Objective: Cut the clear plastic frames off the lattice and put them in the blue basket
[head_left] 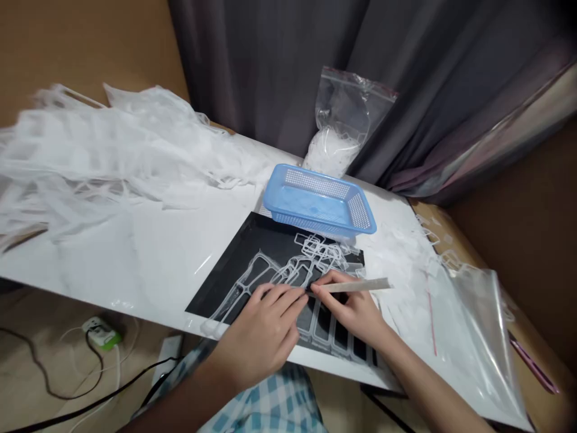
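Observation:
My right hand pinches a thin, flat, pale grey-beige tool whose long end sticks out to the right. Its tip is hidden at my fingertips, so I cannot make out its kind. Close against it, my left hand lies palm down with fingers stretched out, pressing on a clear plastic sheet of rounded rectangular outlines. Under both hands is a black mat. Small cut translucent frames lie heaped just beyond my fingertips, and larger strip-like outlines spread to their left.
A blue perforated basket stands behind the mat, with a zip bag of white pieces behind it. White plastic scraps pile up at left. A clear plastic bag and a pink tool lie at right. Cables and a power strip are below.

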Tool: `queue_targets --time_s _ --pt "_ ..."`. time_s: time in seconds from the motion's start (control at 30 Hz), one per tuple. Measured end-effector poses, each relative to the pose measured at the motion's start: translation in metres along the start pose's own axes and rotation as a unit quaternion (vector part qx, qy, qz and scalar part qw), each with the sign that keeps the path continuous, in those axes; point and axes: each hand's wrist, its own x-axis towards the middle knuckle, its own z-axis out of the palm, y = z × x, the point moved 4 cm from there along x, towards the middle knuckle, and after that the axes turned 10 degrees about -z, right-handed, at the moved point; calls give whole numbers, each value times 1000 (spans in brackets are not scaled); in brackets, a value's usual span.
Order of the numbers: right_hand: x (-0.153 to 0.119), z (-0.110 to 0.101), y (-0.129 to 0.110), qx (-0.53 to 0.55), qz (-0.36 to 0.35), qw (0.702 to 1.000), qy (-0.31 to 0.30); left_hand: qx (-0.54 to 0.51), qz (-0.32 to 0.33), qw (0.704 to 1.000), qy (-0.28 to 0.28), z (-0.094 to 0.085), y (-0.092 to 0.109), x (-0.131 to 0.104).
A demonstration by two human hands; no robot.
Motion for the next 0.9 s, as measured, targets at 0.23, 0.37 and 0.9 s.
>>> queue_targets --time_s 0.23,0.37,0.9 --pt "-1 2 -1 -2 -10 1000 13 -22 -12 1000 -2 -4 1 1" --pt "-2 3 0 -4 -13 1000 12 -17 -13 1000 -10 -4 1 1" --pt "-2 -5 -11 -51 -53 995 -62 6 -16 1000 -16 -4 1 3"
